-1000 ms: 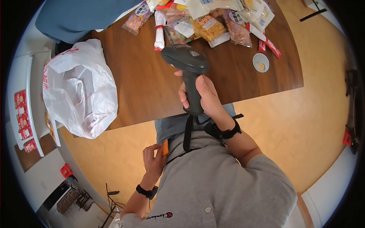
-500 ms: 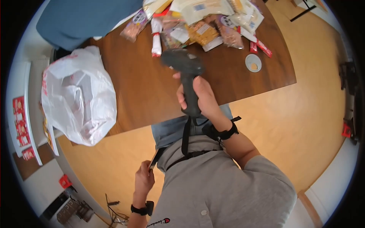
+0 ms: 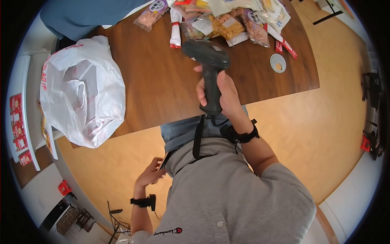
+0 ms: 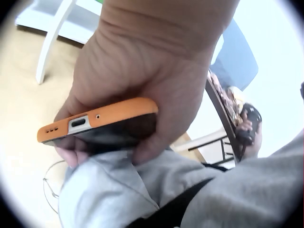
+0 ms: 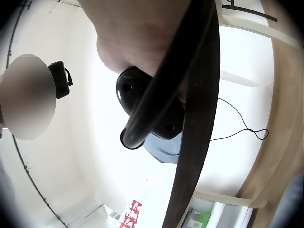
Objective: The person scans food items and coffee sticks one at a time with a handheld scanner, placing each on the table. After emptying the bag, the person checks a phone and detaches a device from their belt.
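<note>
My right hand (image 3: 229, 97) grips the handle of a black barcode scanner (image 3: 206, 55), raised over the table's near edge with its head upward. The right wrist view shows the base of the scanner (image 5: 127, 90) below the palm. Down by my left hip, my left hand (image 3: 150, 174) holds a smartphone (image 3: 164, 161) beside the trouser pocket. In the left wrist view the phone has an orange case (image 4: 118, 111) and its charging-port end faces the camera. Thumb and fingers lie around its sides; its far end is hidden against the grey clothing.
A white plastic bag (image 3: 115, 101) stands gaping at the left of the wooden table (image 3: 150, 81). Snack packets (image 3: 229, 26) are heaped along the back, with a round lid (image 3: 278, 63) at the right. Shelves with red boxes (image 3: 18, 128) stand at far left.
My left hand has shifted outward from the hip, and the phone's orange side has turned out of the head view. The right hand still holds the scanner, slightly farther right.
</note>
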`<state>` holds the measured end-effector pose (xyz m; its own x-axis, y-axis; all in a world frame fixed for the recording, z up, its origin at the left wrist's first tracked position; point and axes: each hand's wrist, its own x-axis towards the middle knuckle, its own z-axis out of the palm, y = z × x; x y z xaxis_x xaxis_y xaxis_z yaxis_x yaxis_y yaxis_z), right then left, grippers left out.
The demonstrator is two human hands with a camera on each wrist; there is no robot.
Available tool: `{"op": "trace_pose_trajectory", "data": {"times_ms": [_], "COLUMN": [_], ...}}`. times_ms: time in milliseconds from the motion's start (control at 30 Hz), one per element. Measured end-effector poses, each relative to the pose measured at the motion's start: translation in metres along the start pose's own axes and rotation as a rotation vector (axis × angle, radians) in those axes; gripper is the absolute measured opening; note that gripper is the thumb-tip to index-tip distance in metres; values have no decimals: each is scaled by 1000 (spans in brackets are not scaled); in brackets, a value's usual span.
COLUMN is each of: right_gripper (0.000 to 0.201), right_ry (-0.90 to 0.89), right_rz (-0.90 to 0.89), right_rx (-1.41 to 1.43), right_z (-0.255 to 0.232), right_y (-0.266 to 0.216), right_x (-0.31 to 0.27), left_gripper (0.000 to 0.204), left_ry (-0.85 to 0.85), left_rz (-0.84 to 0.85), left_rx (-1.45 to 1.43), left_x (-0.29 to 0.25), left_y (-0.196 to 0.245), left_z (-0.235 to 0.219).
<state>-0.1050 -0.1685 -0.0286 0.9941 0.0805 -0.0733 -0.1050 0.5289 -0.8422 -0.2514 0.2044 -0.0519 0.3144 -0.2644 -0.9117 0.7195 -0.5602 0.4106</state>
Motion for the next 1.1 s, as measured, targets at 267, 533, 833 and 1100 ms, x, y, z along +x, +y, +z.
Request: {"op": "trace_pose_trajectory", "data": {"times_ms": [267,533,833,1100], "right_gripper": [72,70,74,71], "right_ry": [-6,-3,23,-10], "right_rz": [0,6,11,9], "right_rx": [15,47,12,61], "right_z": [2,1,2,-1], "right_y": [2,3,3,5], "right_x": [2,2,2,2], "left_gripper": [83,88,81,78], "left_ry": [0,67,90,87], "left_rz": [413,550,471,415], "left_rx": [-776,-984,-989,-962], "left_x": [-16,7,8,7], "left_y": [-78,-104,-131,-107], "left_z": [-14,-23,-37,-30]}}
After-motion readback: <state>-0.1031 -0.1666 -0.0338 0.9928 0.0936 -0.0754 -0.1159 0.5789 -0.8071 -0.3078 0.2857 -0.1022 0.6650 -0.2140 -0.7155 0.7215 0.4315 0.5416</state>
